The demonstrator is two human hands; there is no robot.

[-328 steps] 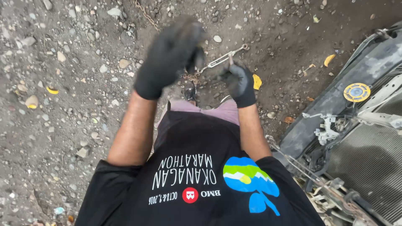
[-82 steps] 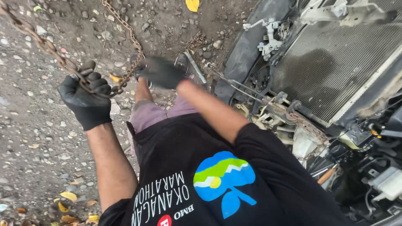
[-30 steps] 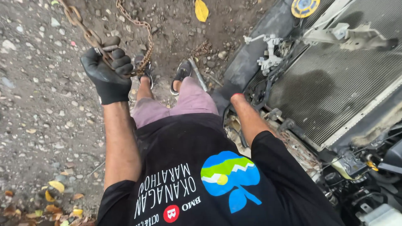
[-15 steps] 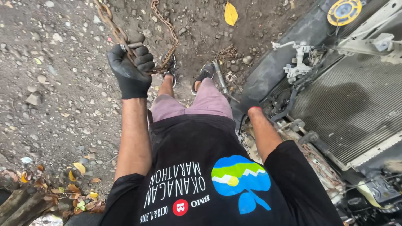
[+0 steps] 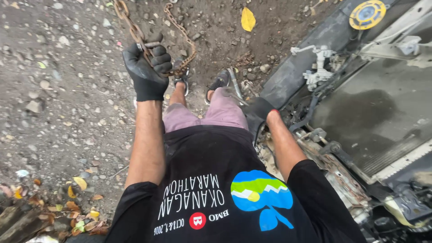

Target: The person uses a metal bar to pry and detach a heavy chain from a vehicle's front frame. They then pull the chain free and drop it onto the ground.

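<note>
The left hand (image 5: 147, 69), in a black glove, is raised in the upper left part of the frame and its fingers are closed firmly around a rusty chain (image 5: 135, 31). From the fist the chain goes up to the top edge of the frame on the left side, and another length of it comes down in a loop on the right side of the hand, near the person's foot in a sandal (image 5: 181, 77). The right hand (image 5: 257, 112), also in a black glove, is low in the middle of the frame, just beside the person's pink shorts (image 5: 204, 114) and close to the dark edge of the car front (image 5: 292, 76). It seems to rest on or grip something there, but the view is poor and I cannot tell if its fingers are closed or open. At the right side of the frame there is the opened front of a car, with a radiator (image 5: 369, 117) and a yellow round horn (image 5: 368, 13) in the upper right corner. The ground is gravel (image 5: 58, 99) and dark soil, with a yellow leaf (image 5: 247, 19) at the top centre.
</note>
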